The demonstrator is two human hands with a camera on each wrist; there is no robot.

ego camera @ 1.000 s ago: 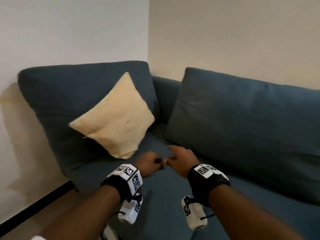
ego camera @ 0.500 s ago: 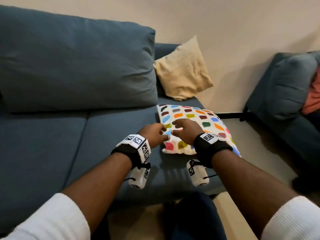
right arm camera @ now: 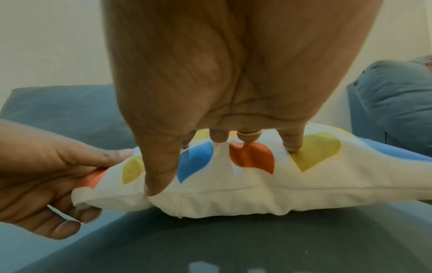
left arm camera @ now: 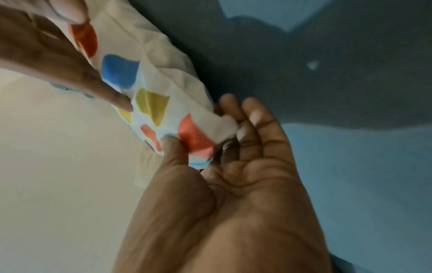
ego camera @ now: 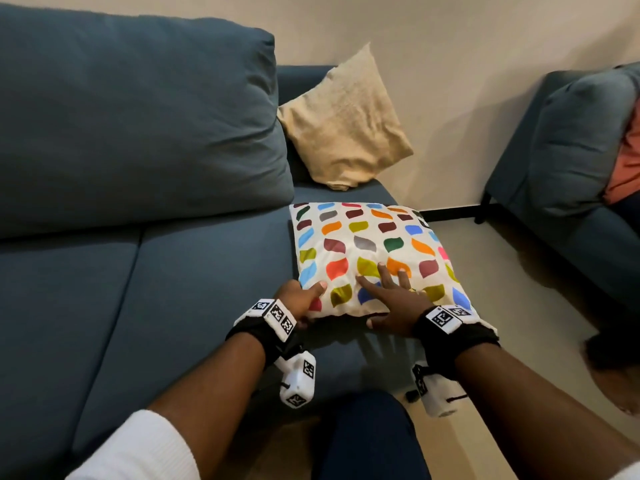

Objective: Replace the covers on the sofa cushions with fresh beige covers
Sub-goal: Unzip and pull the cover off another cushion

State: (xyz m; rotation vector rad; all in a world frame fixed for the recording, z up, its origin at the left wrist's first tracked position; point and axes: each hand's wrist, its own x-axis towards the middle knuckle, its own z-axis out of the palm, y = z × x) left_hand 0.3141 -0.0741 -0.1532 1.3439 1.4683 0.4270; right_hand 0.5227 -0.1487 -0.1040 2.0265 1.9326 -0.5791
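Note:
A white cushion with a multicoloured leaf-print cover (ego camera: 374,244) lies flat on the right end of the blue sofa seat (ego camera: 194,299). My left hand (ego camera: 311,299) pinches its near-left corner between thumb and fingers (left arm camera: 198,133). My right hand (ego camera: 384,296) rests on top near the front edge, fingers spread and pressing into the fabric (right arm camera: 292,142), thumb down on the front seam. A beige-covered cushion (ego camera: 346,123) leans upright in the sofa's back right corner, behind the patterned one.
A large blue back cushion (ego camera: 138,116) stands to the left. A second blue sofa (ego camera: 571,150) with an orange item (ego camera: 627,161) is at the right, across a strip of floor (ego camera: 519,306). My knee (ego camera: 367,438) is against the seat front.
The view swung from the sofa's left end to its right end. My hands came down on the patterned cushion: the left took its corner, the right spread its fingers on top.

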